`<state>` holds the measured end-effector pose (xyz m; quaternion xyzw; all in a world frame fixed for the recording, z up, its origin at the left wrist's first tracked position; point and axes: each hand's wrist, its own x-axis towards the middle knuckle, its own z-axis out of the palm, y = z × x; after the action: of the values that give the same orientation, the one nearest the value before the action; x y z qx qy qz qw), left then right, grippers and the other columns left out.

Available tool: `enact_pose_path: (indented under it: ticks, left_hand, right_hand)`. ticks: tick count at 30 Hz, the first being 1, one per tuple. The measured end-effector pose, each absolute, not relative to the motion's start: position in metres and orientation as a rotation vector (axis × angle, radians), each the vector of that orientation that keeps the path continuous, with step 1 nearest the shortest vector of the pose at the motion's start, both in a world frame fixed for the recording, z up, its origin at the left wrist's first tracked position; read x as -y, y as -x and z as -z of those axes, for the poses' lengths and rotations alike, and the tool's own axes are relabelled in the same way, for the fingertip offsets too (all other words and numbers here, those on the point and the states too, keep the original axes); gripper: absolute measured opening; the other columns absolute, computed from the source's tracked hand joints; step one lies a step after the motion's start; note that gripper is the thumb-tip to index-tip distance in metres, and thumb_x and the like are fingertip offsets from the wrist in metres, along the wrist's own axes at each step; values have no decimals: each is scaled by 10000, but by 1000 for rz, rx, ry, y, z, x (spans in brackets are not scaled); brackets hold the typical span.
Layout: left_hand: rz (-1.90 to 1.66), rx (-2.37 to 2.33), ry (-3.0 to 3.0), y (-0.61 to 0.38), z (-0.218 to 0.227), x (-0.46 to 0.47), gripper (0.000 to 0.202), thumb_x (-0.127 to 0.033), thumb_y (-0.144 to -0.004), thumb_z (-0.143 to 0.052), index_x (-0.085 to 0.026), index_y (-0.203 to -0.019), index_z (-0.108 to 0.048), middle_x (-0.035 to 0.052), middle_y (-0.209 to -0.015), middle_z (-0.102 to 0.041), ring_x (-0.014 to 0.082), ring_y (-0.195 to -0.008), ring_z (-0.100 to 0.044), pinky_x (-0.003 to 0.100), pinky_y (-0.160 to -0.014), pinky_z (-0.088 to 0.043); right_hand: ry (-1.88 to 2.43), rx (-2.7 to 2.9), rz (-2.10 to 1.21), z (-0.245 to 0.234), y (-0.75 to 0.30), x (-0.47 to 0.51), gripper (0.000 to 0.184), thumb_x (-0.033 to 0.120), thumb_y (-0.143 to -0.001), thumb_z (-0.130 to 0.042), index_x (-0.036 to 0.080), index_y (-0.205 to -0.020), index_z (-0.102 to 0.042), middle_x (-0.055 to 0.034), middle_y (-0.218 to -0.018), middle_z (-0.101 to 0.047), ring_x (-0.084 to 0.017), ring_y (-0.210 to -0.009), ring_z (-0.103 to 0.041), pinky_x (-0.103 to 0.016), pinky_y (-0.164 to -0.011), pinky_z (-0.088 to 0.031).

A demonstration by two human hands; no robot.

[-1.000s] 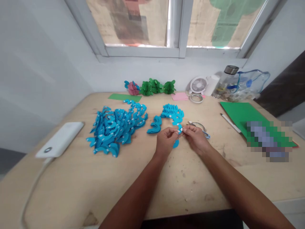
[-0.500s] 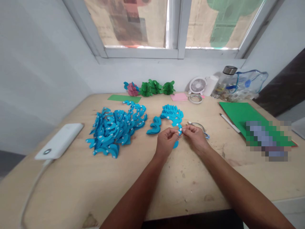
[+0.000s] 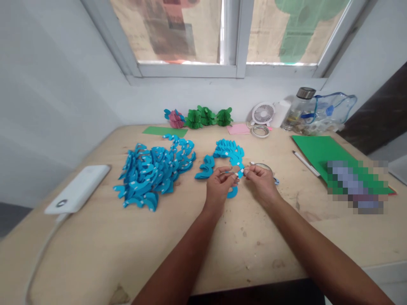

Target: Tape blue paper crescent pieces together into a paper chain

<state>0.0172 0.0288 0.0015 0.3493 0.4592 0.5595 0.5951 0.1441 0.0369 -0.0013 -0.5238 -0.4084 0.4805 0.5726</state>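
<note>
My left hand [image 3: 218, 185] and my right hand [image 3: 261, 181] meet over the wooden table [image 3: 203, 237], both pinching the near end of a chain of blue paper crescents [image 3: 230, 153] that curves away toward the window. A small white tab shows between my fingertips. One blue crescent [image 3: 232, 192] lies under my left hand. A small stack of blue crescents [image 3: 206, 167] sits just left of my left hand. A big heap of blue crescents [image 3: 155, 169] lies farther left.
A white power bank [image 3: 78, 188] with a cable lies at the left. A tape roll [image 3: 263, 166] sits behind my right hand. Green paper sheets [image 3: 321, 150], a pen [image 3: 305, 163], a small fan [image 3: 263, 113], a jar [image 3: 299, 108] and paper flowers [image 3: 203, 116] stand toward the back.
Both hands have stayed pinched together on the chain's end, with only small finger movements. The camera view has shifted slightly.
</note>
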Motion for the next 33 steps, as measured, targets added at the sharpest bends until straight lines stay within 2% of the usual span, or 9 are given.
enact_pose_path:
  ticks: [4, 8, 11, 15, 22, 33]
  left_hand:
    - [-1340, -1075, -850, -18, -4, -27, 402, -220, -579, -710, -139, -939, -547, 13, -670, -666, 130, -573, -627, 243, -569, -495]
    - [-1387, -1115, -806, -18, -3, -30, 314, -347, -676, -653, -135, -884, -552, 15, -608, -644, 123, -523, -606, 237, -526, -480]
    - [-1388, -1113, -816, -20, -3, -30, 307, -393, -686, -647, -141, -833, -555, 5, -578, -627, 119, -502, -595, 239, -518, -480]
    - [-1413, -1150, -892, -22, 0, -28, 298, -357, -650, -688, -147, -822, -566, -14, -546, -604, 113, -488, -581, 217, -488, -462]
    - [-1448, -1182, -897, -22, 3, -27, 275, -288, -641, -687, -143, -841, -566, -7, -598, -624, 104, -498, -582, 190, -461, -432]
    - [-1554, -1172, -951, -19, 2, -29, 242, -258, -647, -677, -155, -834, -562, -17, -591, -611, 101, -518, -571, 200, -505, -430]
  right_hand:
    - [1227, 962, -1117, 2, -141, -36, 162, 337, -582, -703, 188, -605, -643, 12, -593, -599, -114, -573, -479, -249, -565, -360]
    - [1238, 963, -1114, 3, -140, -35, 163, 343, -586, -698, 191, -604, -643, 7, -601, -604, -118, -575, -481, -248, -554, -359]
    - [1237, 965, -1123, 4, -139, -35, 157, 343, -591, -696, 195, -607, -647, 9, -600, -605, -116, -577, -481, -246, -557, -364]
    - [1227, 990, -1145, 4, -138, -33, 164, 357, -604, -687, 198, -617, -648, 11, -616, -615, -119, -591, -497, -251, -580, -386]
    - [1216, 962, -1182, 2, -133, -29, 172, 350, -606, -696, 187, -634, -648, 4, -629, -622, -118, -593, -507, -256, -596, -394]
    - [1180, 997, -1240, -6, -128, -24, 171, 348, -602, -697, 190, -623, -636, 2, -622, -616, -123, -594, -502, -259, -594, -394]
